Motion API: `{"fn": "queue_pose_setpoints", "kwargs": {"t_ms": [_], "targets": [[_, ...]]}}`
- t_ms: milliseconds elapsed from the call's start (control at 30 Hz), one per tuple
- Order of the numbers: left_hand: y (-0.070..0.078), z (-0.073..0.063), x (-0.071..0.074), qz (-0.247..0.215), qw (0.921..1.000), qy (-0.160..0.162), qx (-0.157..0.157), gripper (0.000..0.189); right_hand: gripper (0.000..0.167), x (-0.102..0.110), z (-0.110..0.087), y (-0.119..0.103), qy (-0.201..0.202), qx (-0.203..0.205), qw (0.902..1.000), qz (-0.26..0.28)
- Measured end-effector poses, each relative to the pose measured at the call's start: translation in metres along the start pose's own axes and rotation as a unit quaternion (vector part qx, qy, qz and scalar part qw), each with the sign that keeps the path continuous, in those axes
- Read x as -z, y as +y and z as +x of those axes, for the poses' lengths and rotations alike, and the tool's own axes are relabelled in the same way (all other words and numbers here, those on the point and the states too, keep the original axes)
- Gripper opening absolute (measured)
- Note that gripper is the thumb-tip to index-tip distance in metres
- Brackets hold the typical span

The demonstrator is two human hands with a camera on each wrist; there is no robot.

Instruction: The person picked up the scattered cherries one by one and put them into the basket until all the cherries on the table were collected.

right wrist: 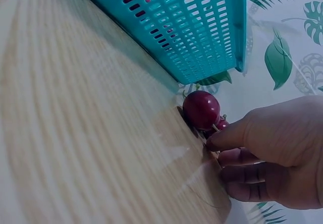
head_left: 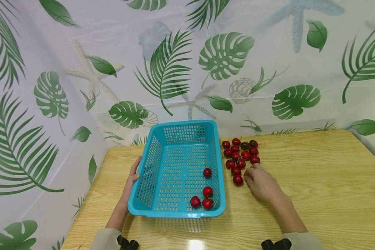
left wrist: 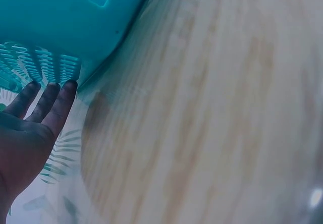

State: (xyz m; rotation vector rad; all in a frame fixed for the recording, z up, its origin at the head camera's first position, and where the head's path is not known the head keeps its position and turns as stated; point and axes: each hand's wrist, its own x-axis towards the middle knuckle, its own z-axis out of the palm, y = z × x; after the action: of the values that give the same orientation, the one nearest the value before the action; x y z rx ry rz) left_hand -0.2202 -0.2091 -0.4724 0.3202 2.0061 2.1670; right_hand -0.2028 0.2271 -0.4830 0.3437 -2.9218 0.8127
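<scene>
A blue plastic basket (head_left: 183, 163) with slotted walls stands left of centre. Against its left outer wall rests my left hand (head_left: 133, 176); in the left wrist view its straight fingers (left wrist: 59, 107) touch the slotted side. Inside, near the front right, lie several red cherries (head_left: 207, 191). More dark red cherries (head_left: 235, 156) with stems sit in a group right of the basket. My right hand (head_left: 262, 182) is beside the front of that group, fingers loosely bent. The right wrist view has its thumb close by a cherry (right wrist: 201, 110), with no cherry between the fingers.
Both hands work over a light wooden table (head_left: 318, 177). Behind it hangs a white cloth (head_left: 262, 66) printed with green leaves, which continues along the left side. Dark devices (head_left: 276, 244) are strapped at both wrists.
</scene>
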Motion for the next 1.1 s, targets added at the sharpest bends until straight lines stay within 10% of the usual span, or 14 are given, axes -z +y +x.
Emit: {"fn": "queue_pose_setpoints", "kwargs": {"t_ms": [1100], "targets": [[-0.006,0.001,0.002,0.002,1.0000,-0.002,-0.007,0.067,0.016,0.034,-0.002,-0.017,0.006,-0.007,0.9999,0.005]]}}
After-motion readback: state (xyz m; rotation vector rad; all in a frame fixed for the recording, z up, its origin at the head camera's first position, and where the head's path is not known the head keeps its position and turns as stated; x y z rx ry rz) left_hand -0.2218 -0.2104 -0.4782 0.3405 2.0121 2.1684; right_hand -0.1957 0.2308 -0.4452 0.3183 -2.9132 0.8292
